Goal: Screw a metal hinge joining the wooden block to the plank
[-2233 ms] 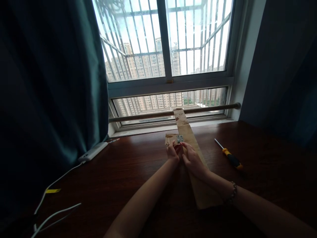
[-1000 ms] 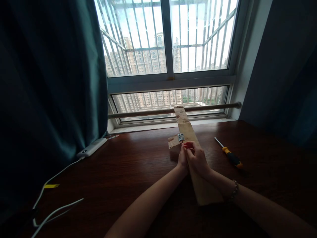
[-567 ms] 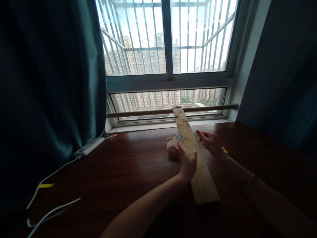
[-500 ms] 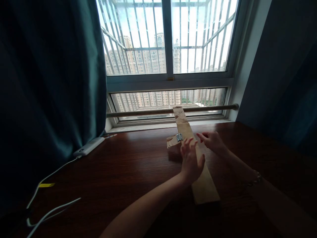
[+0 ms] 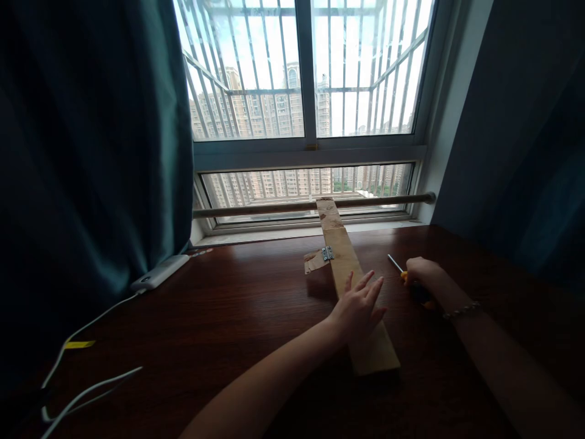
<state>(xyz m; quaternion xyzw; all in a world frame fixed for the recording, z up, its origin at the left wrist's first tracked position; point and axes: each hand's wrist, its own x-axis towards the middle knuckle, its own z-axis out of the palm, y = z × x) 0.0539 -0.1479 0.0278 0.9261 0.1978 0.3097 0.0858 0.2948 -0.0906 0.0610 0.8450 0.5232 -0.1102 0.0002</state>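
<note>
"On the dark tabletop (image 5: 251, 292) below the window (image 5: 311, 145), where does the screwdriver (image 5: 395, 264) lie from your fingers?"

"Right at them. From my distant seat I see my right hand (image 5: 426, 275) on its yellow-and-black handle, the fingers curled in near the yellow collar. The metal shaft sticks out past them, towards the window and a little to the left."

"Is that grip closed?"

"I cannot tell — the back of the hand hides the fingertips."

"And the left?"

"My left hand (image 5: 356, 314) is open, fingers spread over the wooden board (image 5: 348, 261), holding nothing that I can see. Whether the palm touches the wood, I cannot tell. The hinge (image 5: 328, 253) lies beyond those fingertips, to their left, at the board's left edge. It spans from the board onto a small wooden piece (image 5: 314, 263)."

"Count them for me."

"One screwdriver, one board, one hinge, one small piece. Two hands, and one bracelet (image 5: 461, 311) — that's on my right wrist. Off to the left, near the curtain (image 5: 137, 152), I count one white device (image 5: 159, 273) and one yellow strip (image 5: 79, 345)."
</note>
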